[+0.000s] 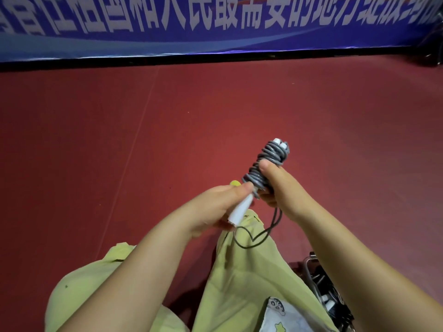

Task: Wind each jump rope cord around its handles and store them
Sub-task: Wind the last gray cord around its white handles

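A jump rope with white handles (242,208) is held up over the red floor. Its grey cord (268,161) is wound in many turns around the paired handles, up to their far ends. My right hand (280,188) grips the wound bundle, thumb pressed on the coils. My left hand (215,207) holds the bare lower end of the white handles. A short loose loop of dark cord (259,236) hangs below the hands over my lap.
I sit on a red floor (119,140) in light green trousers (239,283). A blue banner with white characters (215,25) runs along the far edge. A wire basket holding dark items (323,291) stands at my right side.
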Motion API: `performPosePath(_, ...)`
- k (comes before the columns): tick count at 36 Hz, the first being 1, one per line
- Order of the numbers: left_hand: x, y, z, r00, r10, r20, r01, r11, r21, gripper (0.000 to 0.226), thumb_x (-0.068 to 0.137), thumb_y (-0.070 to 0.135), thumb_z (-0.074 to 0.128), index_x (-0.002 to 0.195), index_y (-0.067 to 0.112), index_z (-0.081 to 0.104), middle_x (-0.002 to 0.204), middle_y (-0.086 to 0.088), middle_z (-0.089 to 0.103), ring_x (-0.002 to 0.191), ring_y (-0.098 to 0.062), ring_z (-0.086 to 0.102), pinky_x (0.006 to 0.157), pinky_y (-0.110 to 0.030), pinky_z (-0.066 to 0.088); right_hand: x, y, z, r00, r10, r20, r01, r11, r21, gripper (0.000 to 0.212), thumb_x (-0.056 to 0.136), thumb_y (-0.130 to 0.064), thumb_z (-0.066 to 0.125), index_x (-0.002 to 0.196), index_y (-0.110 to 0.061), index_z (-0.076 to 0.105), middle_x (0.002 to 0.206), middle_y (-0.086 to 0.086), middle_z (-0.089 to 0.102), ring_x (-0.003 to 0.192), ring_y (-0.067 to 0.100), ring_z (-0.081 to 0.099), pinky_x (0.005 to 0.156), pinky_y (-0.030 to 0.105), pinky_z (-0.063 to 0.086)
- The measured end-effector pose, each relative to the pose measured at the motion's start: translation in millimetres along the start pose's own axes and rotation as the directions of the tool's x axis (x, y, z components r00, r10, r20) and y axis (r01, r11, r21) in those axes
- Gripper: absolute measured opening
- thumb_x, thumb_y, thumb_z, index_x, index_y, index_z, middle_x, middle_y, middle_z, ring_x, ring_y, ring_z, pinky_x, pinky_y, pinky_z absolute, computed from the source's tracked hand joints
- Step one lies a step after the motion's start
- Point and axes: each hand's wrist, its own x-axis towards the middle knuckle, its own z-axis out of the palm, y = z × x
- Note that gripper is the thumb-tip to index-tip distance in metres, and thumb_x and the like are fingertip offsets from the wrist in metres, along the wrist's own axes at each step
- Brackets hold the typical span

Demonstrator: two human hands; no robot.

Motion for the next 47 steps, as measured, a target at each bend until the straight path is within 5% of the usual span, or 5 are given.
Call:
performPosePath(7,-1.5,-3.7,0.9,1.000,0.000,0.004,0.001,0.998,-0.062,0.024,0.079,0.043,0.069,0.081,0.020,0.062,0.061,0.014,0.057,0.056,0.000,0.052,0.055,-0.019,0.043,-1.7,-5.2,-5.9,0.989,0.106,0.105,-0.093,0.989,-0.115,0.040,0.073,-0.061,0.039,0.061,-0.023,0.034,0.051,-0.006,0.028,0.047,0.012,0.017,0.051,0.032,0.011)
performPosePath(19,4.1,-12.9,-8.6,0.876,0.280,-0.392,0.134,0.640,0.757,0.047,0.074,0.058,0.063,0.072,0.016,0.042,0.067,0.001,0.053,0.065,-0.021,0.050,0.057,-0.035,0.033,-0.8,16.3,-7.2,0.993,0.116,0.003,-0.108,0.933,-0.344,0.057,0.093,-0.063,0.039,0.063,-0.016,0.052,0.054,-0.002,0.034,0.043,0.008,0.028,0.052,0.029,0.023)
performPosePath(25,-2.5,-8.6,-15.8,0.998,-0.062,0.022,0.061,0.998,0.027,0.054,0.078,0.067,0.054,0.090,0.016,0.066,0.074,0.004,0.068,0.064,-0.011,0.063,0.061,-0.024,0.047,-4.0,15.9,-9.5,0.994,0.027,0.108,-0.010,0.989,-0.149,0.046,0.083,-0.058,0.043,0.050,-0.028,0.056,0.051,-0.013,0.031,0.045,0.005,0.024,0.048,0.021,0.022)
performPosePath(33,-2.4,-18.1,-17.1,0.872,-0.071,0.484,0.335,0.808,-0.484,0.070,0.065,0.081,0.047,0.082,0.016,0.066,0.053,0.006,0.045,0.038,-0.005,0.037,0.041,-0.016,0.023,-3.3,3.9,-7.5,0.986,0.004,0.168,-0.003,1.000,-0.007,0.039,0.087,-0.051,0.040,0.061,-0.022,0.033,0.055,-0.006,0.023,0.047,0.007,0.016,0.042,0.018,0.015)
performPosePath(47,-0.4,-8.7,-1.3,0.959,0.049,-0.281,0.134,0.791,0.597,0.046,0.097,0.050,0.034,0.064,0.022,0.046,0.072,-0.002,0.057,0.072,-0.024,0.053,0.066,-0.034,0.036,3.4,11.0,6.7,0.974,0.225,-0.015,-0.215,0.910,-0.355,0.052,0.094,-0.062,0.028,0.070,-0.017,0.039,0.054,-0.003,0.029,0.043,0.011,0.022,0.049,0.029,0.018)
